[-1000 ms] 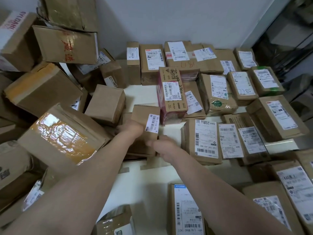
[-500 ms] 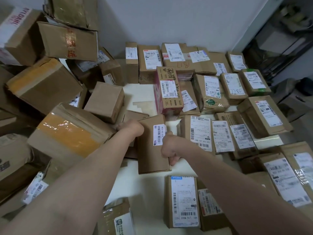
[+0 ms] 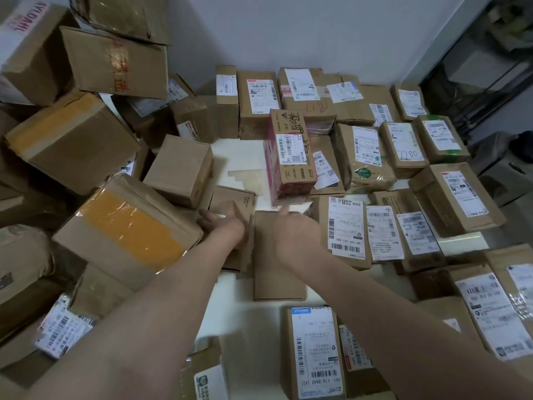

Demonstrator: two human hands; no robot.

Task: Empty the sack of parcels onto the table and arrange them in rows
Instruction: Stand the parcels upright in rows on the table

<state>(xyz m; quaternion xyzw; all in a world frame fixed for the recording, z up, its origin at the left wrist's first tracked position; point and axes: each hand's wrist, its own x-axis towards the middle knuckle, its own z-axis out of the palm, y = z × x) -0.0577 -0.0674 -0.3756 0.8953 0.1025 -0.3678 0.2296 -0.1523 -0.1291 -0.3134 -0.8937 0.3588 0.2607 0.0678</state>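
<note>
A flat plain brown parcel (image 3: 278,272) lies on the white table (image 3: 239,321) in the middle, no label showing. My right hand (image 3: 297,235) rests on its far end with the fingers spread and fairly straight, slightly blurred. To its left lies a second flat brown box (image 3: 233,200) printed "MOBILE CASE". My left hand (image 3: 223,226) lies on that box with the fingers stretched toward its left edge. Labelled parcels (image 3: 346,229) sit side by side just right of my right hand. No sack can be made out.
Large cartons (image 3: 127,232) are piled loosely along the left. A red-and-brown box (image 3: 290,157) stands upright beyond my hands. More labelled parcels (image 3: 403,145) fill the back and right, and others (image 3: 314,350) lie near the front edge. A dark shelf stands at the far right.
The flat parcel that both hands held upright now lies flat on the table, its label hidden. My right hand opened over it; my left hand shifted onto the box beside it.
</note>
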